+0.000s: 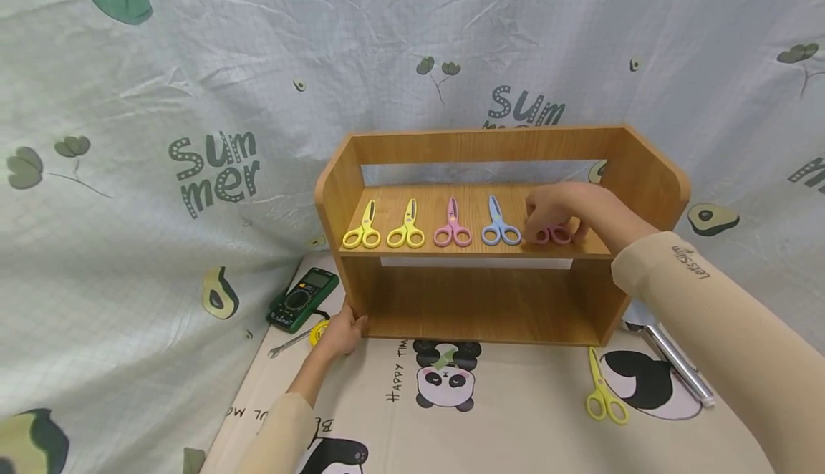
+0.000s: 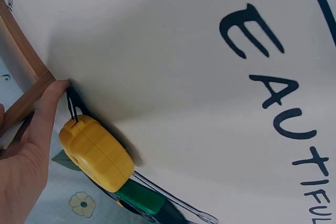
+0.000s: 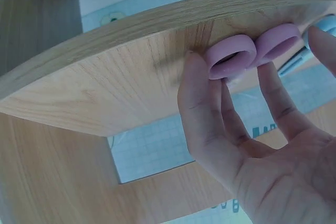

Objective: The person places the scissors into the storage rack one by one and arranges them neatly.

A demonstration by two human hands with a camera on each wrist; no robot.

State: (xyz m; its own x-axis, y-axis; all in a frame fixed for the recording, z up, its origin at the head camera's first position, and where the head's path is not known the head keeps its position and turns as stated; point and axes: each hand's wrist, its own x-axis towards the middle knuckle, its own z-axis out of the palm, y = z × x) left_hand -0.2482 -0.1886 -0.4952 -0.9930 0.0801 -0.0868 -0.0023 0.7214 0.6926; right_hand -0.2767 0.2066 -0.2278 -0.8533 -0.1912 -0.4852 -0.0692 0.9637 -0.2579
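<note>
My right hand (image 1: 561, 209) reaches over the upper board of a wooden shelf (image 1: 477, 263), its fingers about pink scissors (image 1: 553, 233) near the right end. The blades are hidden under the hand; in the right wrist view both pink finger loops (image 3: 229, 71) show at the board's front edge. Left of them lie blue scissors (image 1: 501, 231), another pair of pink scissors (image 1: 452, 232) and two yellow pairs (image 1: 406, 233), all in a row with handles forward. At the shelf's lower left corner, my left hand (image 1: 341, 332) grips the side panel.
Beside the left hand are a yellow tape measure (image 2: 97, 153), a wrench (image 1: 288, 344) and a green multimeter (image 1: 301, 301). Yellow scissors (image 1: 604, 395) lie on the table at the front right, near a silver metal tool (image 1: 679, 366). A printed curtain (image 1: 258, 66) hangs behind.
</note>
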